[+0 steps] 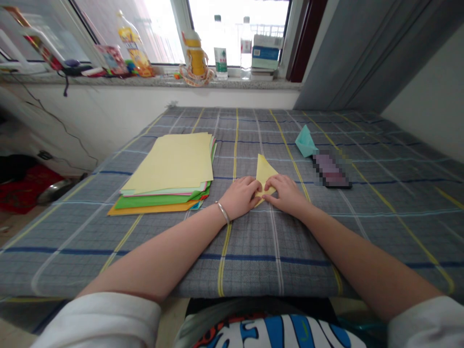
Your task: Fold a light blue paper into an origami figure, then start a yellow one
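Observation:
A small piece of folded yellow paper (pixel 265 167) lies on the checked cloth, its pointed end facing away from me. My left hand (pixel 242 195) grips its left side, with a bangle on the wrist. On the right side, my right hand (pixel 288 194) pinches the same paper. The fingertips of both hands nearly meet over its lower part and hide some of the folds. To the left of my hands lies a stack of coloured paper (pixel 174 162), a yellow sheet on top and green and orange ones beneath.
A folded turquoise paper shape (pixel 305 141) stands at the back right, close to a phone (pixel 331 169) with a blurred screen. Beyond the checked tablecloth (pixel 250 241), a windowsill (pixel 232 84) holds bottles, a yellow cup (pixel 196 55) and boxes (pixel 266 53).

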The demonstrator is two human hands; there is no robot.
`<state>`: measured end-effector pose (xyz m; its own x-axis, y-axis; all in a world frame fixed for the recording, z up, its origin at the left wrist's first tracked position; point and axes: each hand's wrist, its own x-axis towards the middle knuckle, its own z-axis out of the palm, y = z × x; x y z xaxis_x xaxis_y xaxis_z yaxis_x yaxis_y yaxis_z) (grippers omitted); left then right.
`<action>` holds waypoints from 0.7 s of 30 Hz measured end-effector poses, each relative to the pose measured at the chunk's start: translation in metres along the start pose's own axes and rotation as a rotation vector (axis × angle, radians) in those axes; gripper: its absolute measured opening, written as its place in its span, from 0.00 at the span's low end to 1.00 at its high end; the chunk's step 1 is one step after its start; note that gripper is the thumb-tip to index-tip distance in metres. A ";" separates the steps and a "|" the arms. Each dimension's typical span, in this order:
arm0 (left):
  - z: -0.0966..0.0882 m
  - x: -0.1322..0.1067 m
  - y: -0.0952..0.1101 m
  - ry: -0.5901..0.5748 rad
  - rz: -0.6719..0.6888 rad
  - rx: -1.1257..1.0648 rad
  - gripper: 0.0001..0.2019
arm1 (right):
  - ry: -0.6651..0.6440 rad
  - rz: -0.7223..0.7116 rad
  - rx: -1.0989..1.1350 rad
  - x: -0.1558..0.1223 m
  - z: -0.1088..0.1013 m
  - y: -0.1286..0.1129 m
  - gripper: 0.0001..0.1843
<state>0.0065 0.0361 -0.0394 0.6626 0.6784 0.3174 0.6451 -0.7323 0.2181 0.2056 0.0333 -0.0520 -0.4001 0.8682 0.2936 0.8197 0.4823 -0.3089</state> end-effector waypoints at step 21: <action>-0.025 -0.008 -0.013 -0.227 0.334 -0.193 0.15 | -0.030 0.016 0.013 0.000 0.000 0.001 0.09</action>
<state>-0.0163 0.0387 -0.0219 0.9032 0.3827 0.1942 0.3126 -0.8968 0.3132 0.2060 0.0340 -0.0525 -0.3995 0.8786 0.2615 0.8206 0.4699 -0.3252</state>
